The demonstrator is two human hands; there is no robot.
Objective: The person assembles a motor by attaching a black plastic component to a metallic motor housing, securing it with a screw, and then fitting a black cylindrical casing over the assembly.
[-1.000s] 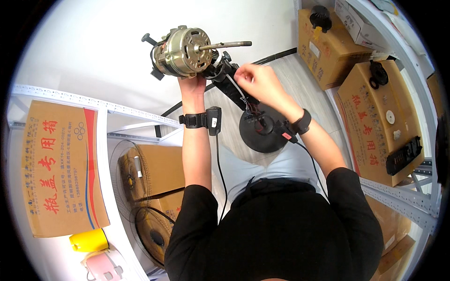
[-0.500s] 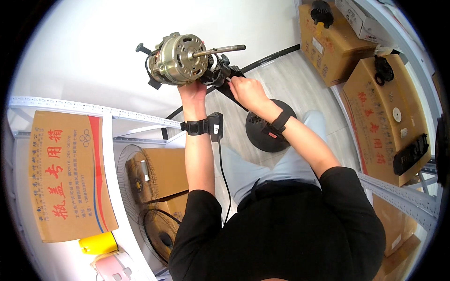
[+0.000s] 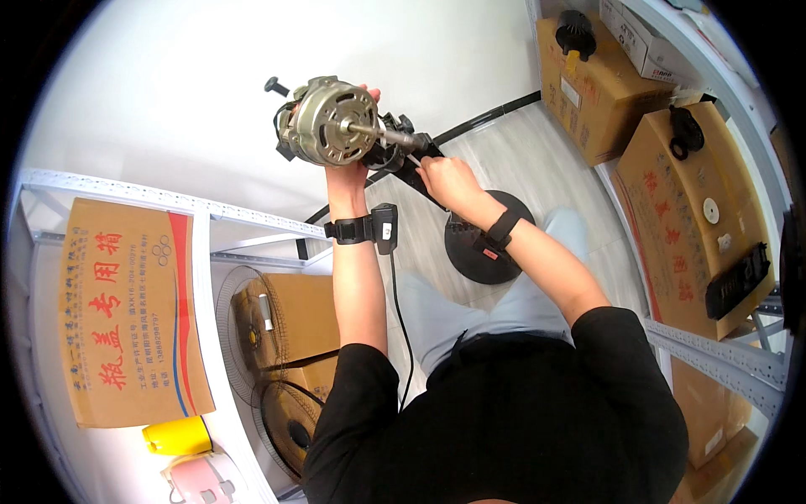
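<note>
A metal fan motor (image 3: 316, 134) sits on the black stand neck (image 3: 388, 156), its long shaft (image 3: 388, 135) pointing right and slightly down. My left hand (image 3: 347, 178) grips the motor from below and behind; its fingertips show past the far right edge, while the palm is hidden. At the neck, just under the shaft's end, my right hand (image 3: 449, 181) is closed in a pinch. A thin pale piece shows at its fingertips, too small to name. A black knob (image 3: 274, 85) sticks out at the motor's back left. Below my right hand lies the round black base (image 3: 484, 249).
On the left, a white shelf frame (image 3: 252, 209) holds a carton (image 3: 126, 315) and a yellow object (image 3: 176, 436). Wire fan guards (image 3: 239, 323) lean under it. At right, cartons (image 3: 684, 218) carry black fan parts (image 3: 687, 128). A white wall (image 3: 193, 109) stands ahead.
The motor has turned, so its shaft now tilts down and looks shorter. Fingertips of my left hand have come into sight behind it. My right hand stays at the neck.
</note>
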